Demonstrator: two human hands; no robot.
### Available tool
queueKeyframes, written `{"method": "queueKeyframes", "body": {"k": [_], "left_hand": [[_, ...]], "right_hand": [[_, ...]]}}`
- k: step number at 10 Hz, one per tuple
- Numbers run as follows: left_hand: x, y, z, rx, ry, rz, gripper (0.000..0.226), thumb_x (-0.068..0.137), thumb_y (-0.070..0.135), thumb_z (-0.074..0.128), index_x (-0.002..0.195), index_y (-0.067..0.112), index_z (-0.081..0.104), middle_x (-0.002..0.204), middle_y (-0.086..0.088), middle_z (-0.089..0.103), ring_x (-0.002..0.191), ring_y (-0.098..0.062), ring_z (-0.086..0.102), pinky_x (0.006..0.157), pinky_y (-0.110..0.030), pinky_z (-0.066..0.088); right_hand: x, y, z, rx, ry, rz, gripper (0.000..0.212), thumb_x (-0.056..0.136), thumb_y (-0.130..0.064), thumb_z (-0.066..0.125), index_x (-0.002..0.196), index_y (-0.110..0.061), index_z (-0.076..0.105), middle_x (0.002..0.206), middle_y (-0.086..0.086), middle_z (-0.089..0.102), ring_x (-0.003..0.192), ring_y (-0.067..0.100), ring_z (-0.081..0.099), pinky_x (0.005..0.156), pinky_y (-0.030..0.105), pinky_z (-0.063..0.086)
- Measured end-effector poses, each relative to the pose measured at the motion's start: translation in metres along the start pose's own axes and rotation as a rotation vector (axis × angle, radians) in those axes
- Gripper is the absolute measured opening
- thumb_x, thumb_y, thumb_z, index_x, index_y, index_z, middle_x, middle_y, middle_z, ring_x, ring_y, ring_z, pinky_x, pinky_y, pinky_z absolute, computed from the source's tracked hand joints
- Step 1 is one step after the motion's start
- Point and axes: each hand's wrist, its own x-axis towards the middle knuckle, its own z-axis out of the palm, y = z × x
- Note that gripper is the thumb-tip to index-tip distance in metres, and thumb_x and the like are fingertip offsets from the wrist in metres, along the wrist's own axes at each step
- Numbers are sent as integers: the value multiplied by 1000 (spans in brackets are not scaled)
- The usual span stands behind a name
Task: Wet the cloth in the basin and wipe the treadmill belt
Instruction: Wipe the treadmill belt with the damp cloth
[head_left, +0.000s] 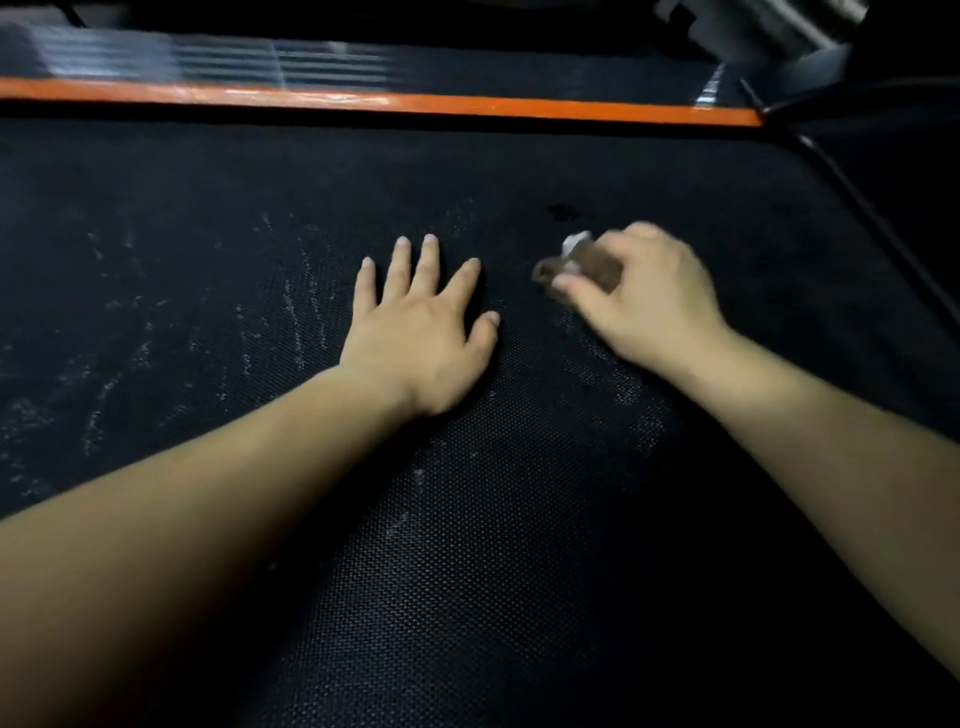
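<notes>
The black textured treadmill belt (467, 545) fills most of the head view, with pale dusty streaks on its left and middle. My left hand (421, 332) lies flat on the belt, fingers spread and straight. Just to its right, my right hand (644, 296) grips a small bunched cloth (574, 262), brownish with a white bit showing, and holds it against the belt. The right hand and cloth are blurred. No basin is in view.
An orange strip (395, 104) runs along the far edge of the belt, with a dark ribbed side rail (208, 57) behind it. At the top right stands a dark frame part (779, 47). A thin black edge line (883, 228) slants down the right side.
</notes>
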Motion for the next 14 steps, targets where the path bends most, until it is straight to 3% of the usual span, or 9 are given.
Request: {"method": "queueKeyframes", "body": {"k": [1, 3, 5, 7, 9, 11, 12, 13, 14], "left_hand": [[-3, 1, 5, 14, 40, 5, 66, 99, 60, 17, 159, 35, 9, 169, -7, -5, 154, -25, -14, 122, -52, -11], [-3, 2, 5, 36, 57, 5, 67, 98, 61, 14, 160, 35, 7, 169, -7, -6, 154, -25, -14, 122, -52, -11], [-2, 2, 6, 34, 52, 11, 67, 98, 61, 13, 160, 35, 6, 169, -6, -5, 154, -25, -14, 122, -52, -11], [-2, 0, 6, 48, 64, 8, 67, 98, 60, 13, 160, 35, 6, 169, -7, -5, 154, -26, -13, 122, -53, -10], [-3, 0, 6, 35, 57, 9, 66, 99, 60, 14, 160, 35, 5, 169, -6, -6, 154, -25, -14, 122, -52, -11], [-3, 1, 4, 37, 59, 10, 67, 99, 59, 15, 160, 33, 6, 169, -7, -6, 154, -26, -14, 122, -53, -11], [-4, 1, 5, 27, 59, 10, 67, 99, 59, 15, 160, 33, 5, 169, -7, -6, 154, -26, -15, 122, -53, -12], [-3, 1, 5, 27, 62, 14, 67, 99, 59, 15, 160, 33, 6, 169, -8, -5, 154, -27, -14, 122, -53, -11], [-2, 0, 6, 40, 64, 12, 67, 99, 59, 14, 160, 33, 6, 169, -8, -5, 154, -27, -14, 122, -54, -10]], "right_hand": [[42, 22, 0, -21, 106, 214, 37, 82, -56, 64, 88, -19, 67, 91, 8, 66, 91, 34, 63, 66, 31, 38], [30, -3, 15, 10, -16, -67, 36, 79, -59, 66, 83, -24, 65, 83, 3, 60, 77, 26, 57, 66, 34, 44], [93, 17, 20, -5, 94, 224, 40, 80, -57, 65, 93, -20, 69, 94, 6, 70, 92, 32, 65, 70, 32, 45], [71, -9, 26, 72, -103, -44, 32, 78, -57, 69, 81, -25, 66, 76, -9, 57, 76, 18, 55, 64, 31, 38], [100, 11, 27, 39, 80, 167, 35, 80, -57, 68, 86, -23, 66, 80, -3, 60, 83, 24, 61, 66, 30, 40], [85, -5, 30, 63, -68, -63, 34, 78, -58, 69, 79, -25, 63, 80, -4, 59, 79, 21, 56, 66, 31, 40], [117, 9, 28, 57, 24, 138, 33, 79, -57, 69, 92, -26, 68, 85, -4, 62, 89, 24, 62, 70, 31, 45], [126, 2, 36, 37, 69, 167, 34, 81, -56, 68, 88, -23, 65, 84, -3, 61, 86, 24, 60, 67, 30, 40], [109, -12, 41, 85, -34, 0, 36, 78, -57, 69, 86, -21, 68, 81, -2, 63, 78, 21, 56, 67, 34, 46]]}}
